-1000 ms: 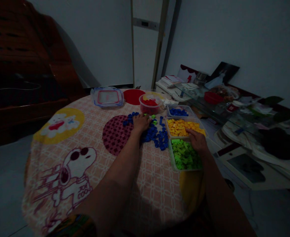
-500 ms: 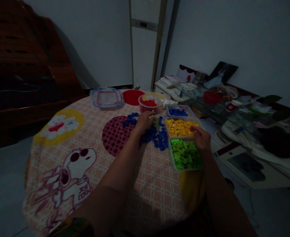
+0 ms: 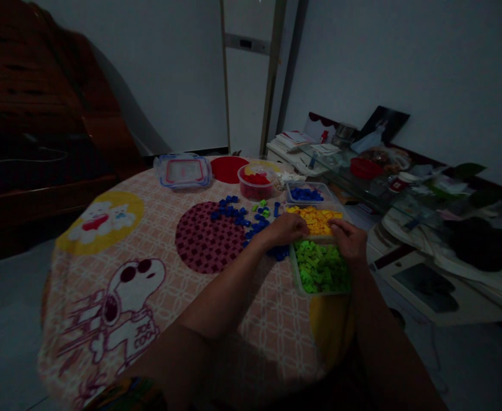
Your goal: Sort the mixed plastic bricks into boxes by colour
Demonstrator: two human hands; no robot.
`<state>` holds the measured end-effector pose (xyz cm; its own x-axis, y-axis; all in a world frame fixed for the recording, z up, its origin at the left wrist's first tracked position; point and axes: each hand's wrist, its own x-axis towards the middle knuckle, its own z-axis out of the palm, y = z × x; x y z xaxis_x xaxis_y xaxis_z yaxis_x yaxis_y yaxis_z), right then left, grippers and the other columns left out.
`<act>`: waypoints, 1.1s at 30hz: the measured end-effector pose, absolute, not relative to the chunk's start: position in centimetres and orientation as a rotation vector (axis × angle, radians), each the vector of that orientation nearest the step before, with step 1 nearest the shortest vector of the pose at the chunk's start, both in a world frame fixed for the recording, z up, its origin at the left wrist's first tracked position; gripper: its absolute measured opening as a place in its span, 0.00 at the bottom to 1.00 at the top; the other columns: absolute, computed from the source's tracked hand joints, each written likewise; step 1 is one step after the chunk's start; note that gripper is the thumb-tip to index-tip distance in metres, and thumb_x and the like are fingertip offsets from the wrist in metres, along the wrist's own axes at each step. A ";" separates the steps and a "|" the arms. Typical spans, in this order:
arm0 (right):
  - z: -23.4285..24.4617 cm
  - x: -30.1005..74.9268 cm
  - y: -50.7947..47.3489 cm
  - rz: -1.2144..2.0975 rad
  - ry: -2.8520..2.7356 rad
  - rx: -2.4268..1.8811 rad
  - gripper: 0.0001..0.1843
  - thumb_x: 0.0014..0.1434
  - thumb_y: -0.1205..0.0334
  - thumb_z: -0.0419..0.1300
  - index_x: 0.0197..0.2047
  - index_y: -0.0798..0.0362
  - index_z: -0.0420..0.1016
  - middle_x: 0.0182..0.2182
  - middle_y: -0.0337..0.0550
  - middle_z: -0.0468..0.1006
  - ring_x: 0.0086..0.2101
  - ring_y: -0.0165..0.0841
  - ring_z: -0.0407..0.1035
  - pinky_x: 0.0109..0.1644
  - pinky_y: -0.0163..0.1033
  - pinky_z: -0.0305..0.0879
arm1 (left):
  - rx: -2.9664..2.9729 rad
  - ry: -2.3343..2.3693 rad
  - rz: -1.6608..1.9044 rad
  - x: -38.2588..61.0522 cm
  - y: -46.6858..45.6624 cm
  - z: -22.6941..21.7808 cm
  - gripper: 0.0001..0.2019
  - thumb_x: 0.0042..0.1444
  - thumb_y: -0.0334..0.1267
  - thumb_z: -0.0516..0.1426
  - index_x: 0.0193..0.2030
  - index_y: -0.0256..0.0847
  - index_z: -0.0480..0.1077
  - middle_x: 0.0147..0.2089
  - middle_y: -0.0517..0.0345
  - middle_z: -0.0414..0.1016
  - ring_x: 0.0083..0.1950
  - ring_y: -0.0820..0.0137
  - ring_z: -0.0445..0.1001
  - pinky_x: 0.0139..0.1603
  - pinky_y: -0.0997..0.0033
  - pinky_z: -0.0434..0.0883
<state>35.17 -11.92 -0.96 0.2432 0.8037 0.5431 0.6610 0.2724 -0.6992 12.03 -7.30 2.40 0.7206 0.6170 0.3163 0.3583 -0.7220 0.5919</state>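
On the round table, head view: reaching with the left hand to the left side of the yellow blocks, with fingers curled; holding the right hand at their right side, with thumb and forefinger close together. Pinching a block in either: cannot tell in the dimness. Finding the yellow blocks between both hands, in a tub running longer side to side. Noting green blocks just nearer the body; noting loose blue blocks spreading leftward, nearer the left hand than the right.
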 end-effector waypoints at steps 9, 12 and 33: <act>0.4 30.8 -13.8 0.467 -2.165 -1.065 0.09 0.58 0.54 0.64 0.33 0.47 0.84 0.35 0.44 0.84 0.39 0.39 0.77 0.49 0.47 0.72 | 2.308 0.839 0.576 11.1 -6.2 1.3 0.05 0.49 0.28 0.61 0.33 0.36 0.77 0.30 0.61 0.78 0.31 0.74 0.74 0.36 0.76 0.68; 0.3 30.8 -13.7 0.365 -2.317 -1.045 0.09 0.58 0.56 0.64 0.28 0.47 0.82 0.31 0.43 0.82 0.36 0.39 0.75 0.47 0.47 0.70 | 2.289 0.833 0.574 11.2 -6.2 1.1 0.05 0.49 0.28 0.60 0.33 0.36 0.77 0.30 0.60 0.79 0.31 0.74 0.74 0.35 0.77 0.68; -0.3 35.0 -13.0 -0.097 -1.749 -1.404 0.13 0.58 0.55 0.57 0.31 0.51 0.80 0.32 0.48 0.83 0.36 0.41 0.77 0.46 0.46 0.70 | 2.291 1.076 0.741 9.5 -4.6 1.5 0.08 0.55 0.32 0.59 0.38 0.36 0.79 0.36 0.55 0.81 0.37 0.70 0.76 0.41 0.73 0.70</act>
<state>34.96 -13.00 -0.31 0.0111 0.7577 0.6525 0.8252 0.3615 -0.4339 9.54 -4.63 1.47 0.5398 0.8003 0.2609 0.5289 -0.5636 0.6346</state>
